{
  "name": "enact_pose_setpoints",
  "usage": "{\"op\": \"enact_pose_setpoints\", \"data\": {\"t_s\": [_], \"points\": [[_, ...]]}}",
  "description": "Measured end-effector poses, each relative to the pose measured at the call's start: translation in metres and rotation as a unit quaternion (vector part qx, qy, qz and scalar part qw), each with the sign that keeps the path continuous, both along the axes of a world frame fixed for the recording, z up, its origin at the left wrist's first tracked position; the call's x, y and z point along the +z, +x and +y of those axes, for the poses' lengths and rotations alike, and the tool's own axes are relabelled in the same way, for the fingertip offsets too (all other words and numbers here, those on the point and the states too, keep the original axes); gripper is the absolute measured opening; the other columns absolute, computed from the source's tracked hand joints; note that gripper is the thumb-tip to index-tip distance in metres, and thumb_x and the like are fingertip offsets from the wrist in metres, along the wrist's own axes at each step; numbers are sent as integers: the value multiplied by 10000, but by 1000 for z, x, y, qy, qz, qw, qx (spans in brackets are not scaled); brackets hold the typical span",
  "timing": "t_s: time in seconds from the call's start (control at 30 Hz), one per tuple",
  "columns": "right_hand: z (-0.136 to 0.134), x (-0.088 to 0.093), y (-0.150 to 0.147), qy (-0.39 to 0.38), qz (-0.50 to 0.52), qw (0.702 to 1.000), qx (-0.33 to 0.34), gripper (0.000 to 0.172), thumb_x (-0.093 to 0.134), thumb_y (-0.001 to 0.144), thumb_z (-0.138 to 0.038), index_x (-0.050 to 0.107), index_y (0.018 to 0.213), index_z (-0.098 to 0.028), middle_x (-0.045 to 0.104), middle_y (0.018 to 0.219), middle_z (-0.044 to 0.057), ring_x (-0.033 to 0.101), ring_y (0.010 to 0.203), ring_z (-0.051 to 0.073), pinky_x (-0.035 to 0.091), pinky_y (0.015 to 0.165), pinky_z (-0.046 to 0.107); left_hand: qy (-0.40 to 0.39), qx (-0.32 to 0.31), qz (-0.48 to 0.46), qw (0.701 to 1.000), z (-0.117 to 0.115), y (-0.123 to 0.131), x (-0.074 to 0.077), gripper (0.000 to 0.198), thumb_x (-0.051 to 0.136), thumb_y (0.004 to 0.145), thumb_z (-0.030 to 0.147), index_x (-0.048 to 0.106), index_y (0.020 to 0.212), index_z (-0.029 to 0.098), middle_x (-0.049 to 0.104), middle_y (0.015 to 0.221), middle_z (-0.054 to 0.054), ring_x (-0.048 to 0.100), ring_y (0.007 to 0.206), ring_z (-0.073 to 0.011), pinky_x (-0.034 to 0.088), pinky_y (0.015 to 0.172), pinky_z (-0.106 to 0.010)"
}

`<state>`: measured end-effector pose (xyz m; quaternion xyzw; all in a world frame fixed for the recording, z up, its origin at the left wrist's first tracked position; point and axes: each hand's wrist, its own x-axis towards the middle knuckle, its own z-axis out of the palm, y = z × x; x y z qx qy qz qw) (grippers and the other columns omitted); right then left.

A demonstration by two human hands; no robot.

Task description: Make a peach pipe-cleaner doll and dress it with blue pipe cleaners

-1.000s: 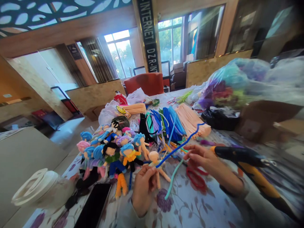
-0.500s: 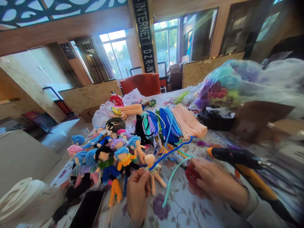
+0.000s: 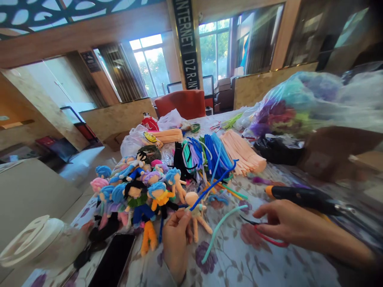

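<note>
My left hand (image 3: 176,235) pinches a dark blue pipe cleaner (image 3: 214,184), which slants up and away to the right. Just beyond those fingers is a bare beige pipe-cleaner doll (image 3: 196,217); whether the hand touches it I cannot tell. In my right hand (image 3: 278,223) are red-handled scissors (image 3: 271,238), their dark blades pointing left, low over the cloth. A curved mint-green pipe cleaner (image 3: 220,229) lies on the table between both hands. Left of my left hand sits a cluster of finished-looking dolls with blue, pink, purple and black hair (image 3: 134,195).
Bundles of blue pipe cleaners (image 3: 214,155) and peach pipe cleaners (image 3: 242,153) lie farther back. A glue gun (image 3: 302,197) is beyond my right hand. A phone (image 3: 112,261) and a white lidded container (image 3: 44,243) stand left. Plastic bags (image 3: 311,99) fill the back right.
My right hand has moved slightly right, and the scissors' blades now show, pointing left. The blue pipe cleaner's far end has shifted left and up. The view has turned a little.
</note>
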<state>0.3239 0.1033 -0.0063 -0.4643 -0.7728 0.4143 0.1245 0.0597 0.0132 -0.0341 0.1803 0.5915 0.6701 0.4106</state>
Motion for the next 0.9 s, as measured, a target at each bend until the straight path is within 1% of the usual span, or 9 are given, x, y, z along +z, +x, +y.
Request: {"op": "enact_pose_setpoints", "data": {"t_s": [0.1, 0.23, 0.3, 0.37, 0.43, 0.5, 0.6, 0.73, 0.9], "points": [[-1, 6, 6, -92, 49, 994, 19, 323, 682, 743, -411, 736, 964, -182, 589, 485, -5, 473, 408, 111, 254, 380, 224, 4, -5, 4, 1000, 0, 1, 0, 250, 758, 605, 340, 586, 553, 166, 444, 330, 88, 342, 298, -44, 231, 321, -162], [-13, 18, -13, -208, 206, 952, 88, 412, 714, 734, -343, 648, 1111, -190, 609, 676, -4, 515, 540, 110, 359, 472, 211, 19, -18, 1, 1000, -1, 5, 2, 274, 747, 606, 349, 558, 523, 169, 427, 324, 84, 332, 304, -47, 233, 330, -171], [-22, 20, -32, -250, 259, 927, 107, 423, 727, 707, -343, 620, 1083, -183, 592, 675, -14, 514, 529, 109, 347, 453, 205, 28, -23, -6, 999, -2, 8, 1, 271, 736, 620, 346, 548, 529, 174, 424, 333, 86, 321, 309, -48, 236, 334, -175], [-32, 18, -51, -267, 266, 919, 114, 315, 685, 753, -387, 586, 973, -184, 615, 685, -7, 553, 543, 121, 371, 459, 205, 39, -31, 2, 999, -3, 9, 0, 259, 716, 654, 331, 545, 538, 175, 427, 346, 85, 318, 319, -49, 240, 343, -178], [-40, 13, -66, -260, 238, 926, 134, 279, 576, 838, -461, 548, 858, -184, 634, 669, 14, 582, 574, 138, 392, 493, 218, 42, -41, 23, 998, -5, 10, -2, 253, 696, 687, 310, 541, 537, 176, 430, 359, 82, 333, 332, -52, 250, 357, -181], [-45, 6, -74, -233, 203, 940, 147, 339, 509, 870, -519, 521, 793, -189, 615, 633, 6, 576, 568, 135, 382, 498, 213, 34, -51, 48, 997, -8, 10, -4, 244, 684, 706, 296, 548, 542, 176, 435, 375, 79, 350, 345, -57, 261, 368, -185], [-47, -2, -78, -188, 169, 956, 149, 391, 497, 861, -583, 516, 831, -193, 557, 577, -30, 544, 528, 120, 362, 478, 195, 21, -60, 57, 996, -11, 13, -3, 233, 694, 688, 307, 557, 548, 181, 440, 389, 78, 367, 348, -66, 272, 360, -190], [-44, -8, -80, -135, 129, 973, 133, 431, 523, 835, -614, 534, 866, -185, 553, 616, -29, 555, 555, 127, 392, 490, 192, -3, -79, 37, 996, -14, 21, 0, 245, 705, 653, 352, 560, 545, 187, 392, 343, 92, 314, 288, -66, 237, 304, -193], [-43, -6, -83, -118, 139, 975, 129, 420, 570, 813, -598, 539, 870, -183, 542, 646, -32, 546, 558, 125, 394, 487, 196, -8, -98, 50, 994, -15, 27, 1, 230, 701, 646, 337, 578, 545, 171, 403, 333, 90, 314, 277, -54, 225, 290, -174]]}}
